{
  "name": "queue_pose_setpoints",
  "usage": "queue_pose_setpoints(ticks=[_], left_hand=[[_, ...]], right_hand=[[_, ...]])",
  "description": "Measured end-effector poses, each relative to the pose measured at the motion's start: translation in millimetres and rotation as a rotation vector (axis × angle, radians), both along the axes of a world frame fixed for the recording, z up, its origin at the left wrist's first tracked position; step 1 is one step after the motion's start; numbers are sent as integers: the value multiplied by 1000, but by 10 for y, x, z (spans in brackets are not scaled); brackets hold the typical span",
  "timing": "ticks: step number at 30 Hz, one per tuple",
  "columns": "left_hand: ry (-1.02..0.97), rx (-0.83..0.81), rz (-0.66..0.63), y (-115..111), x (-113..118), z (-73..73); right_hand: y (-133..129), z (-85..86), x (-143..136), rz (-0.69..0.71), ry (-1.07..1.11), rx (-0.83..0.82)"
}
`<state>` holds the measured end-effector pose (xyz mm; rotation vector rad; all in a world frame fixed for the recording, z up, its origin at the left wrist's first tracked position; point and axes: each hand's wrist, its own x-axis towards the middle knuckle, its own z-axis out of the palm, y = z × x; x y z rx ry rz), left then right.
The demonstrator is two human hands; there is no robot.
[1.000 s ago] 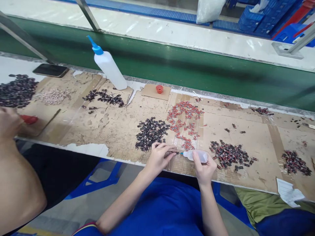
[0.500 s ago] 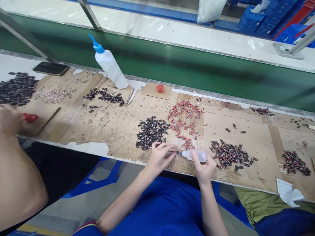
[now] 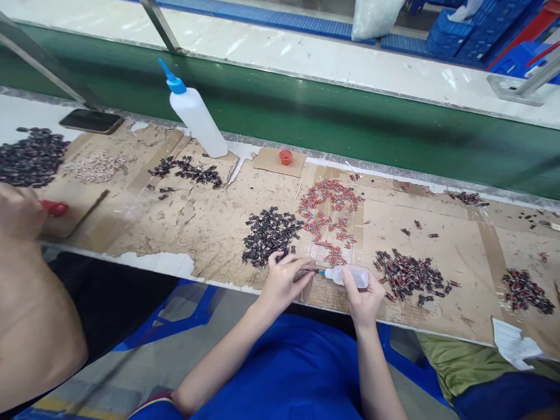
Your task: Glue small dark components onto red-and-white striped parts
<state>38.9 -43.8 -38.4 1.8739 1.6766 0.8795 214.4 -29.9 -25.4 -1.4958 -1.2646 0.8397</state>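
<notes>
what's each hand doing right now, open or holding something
Left hand: closed, pinching a small dark part.
Right hand: closed, holding a small translucent bottle.

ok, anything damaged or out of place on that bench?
Yes: the cardboard cover is scuffed and torn, its ragged front edge baring a white surface at left. Three dark pieces lie strayed beyond the red-and-black pile beside the right hand.
</notes>
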Motion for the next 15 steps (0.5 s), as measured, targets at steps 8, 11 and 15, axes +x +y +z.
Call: queue_pose_setpoints(ticks=[8, 11, 15], left_hand=[[9, -12, -18, -2, -18, 25], [28, -4, -39, 27, -29, 84], [108, 46, -57, 140, 24, 194]], right_hand=[[-38, -70, 62, -188, 127, 102], [3, -68, 145, -315, 187, 192], [165, -20, 200, -330, 179, 229]])
